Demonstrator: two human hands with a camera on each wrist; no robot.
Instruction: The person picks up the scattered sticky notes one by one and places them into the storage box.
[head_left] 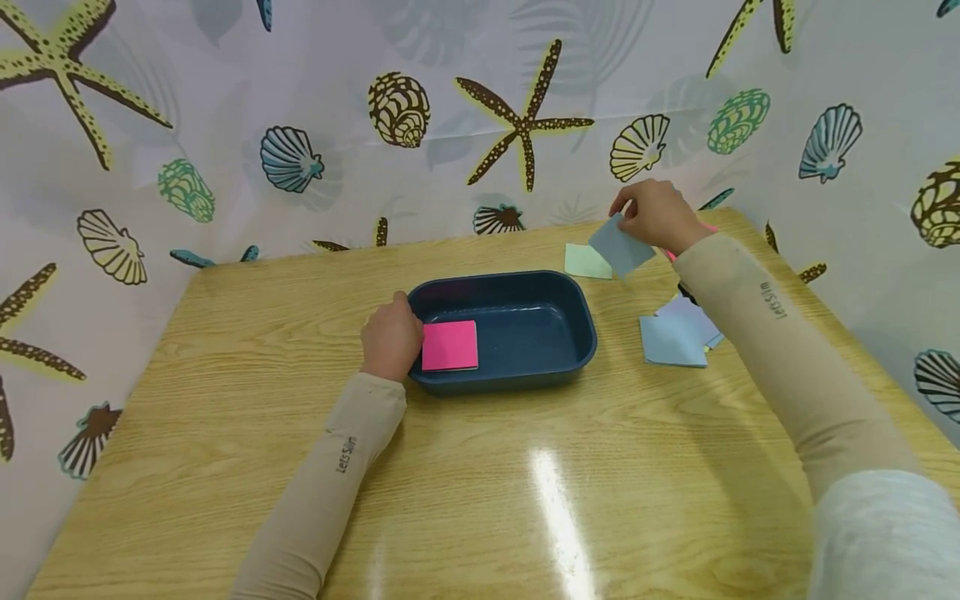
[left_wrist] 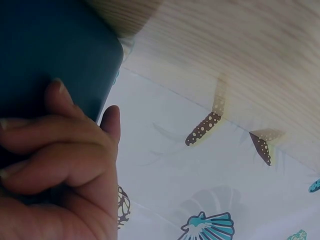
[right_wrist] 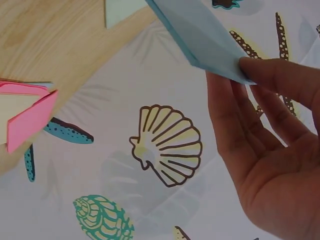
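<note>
A dark blue rectangular plastic bin (head_left: 517,379) sits on the table, with a pink sticky note pad (head_left: 450,345) lying in its left end. My left hand (head_left: 392,337) grips the bin's left end; in the left wrist view its fingers curl against the bin wall (left_wrist: 45,45). Above the table, to the bin's upper right, my right hand (head_left: 658,215) pinches a light blue sticky note pad (head_left: 622,244) by one corner. Up close, thumb and fingertips hold the tilted blue pad (right_wrist: 205,42) from both faces.
A pale green note (head_left: 585,262) lies behind the bin's right corner. Right of the bin are light blue notes (head_left: 672,340) and lavender notes (head_left: 686,310), overlapping. Pink and cream notes (right_wrist: 30,115) lie near the table's far right edge. Shell-patterned cloth (head_left: 450,183) hangs behind the table.
</note>
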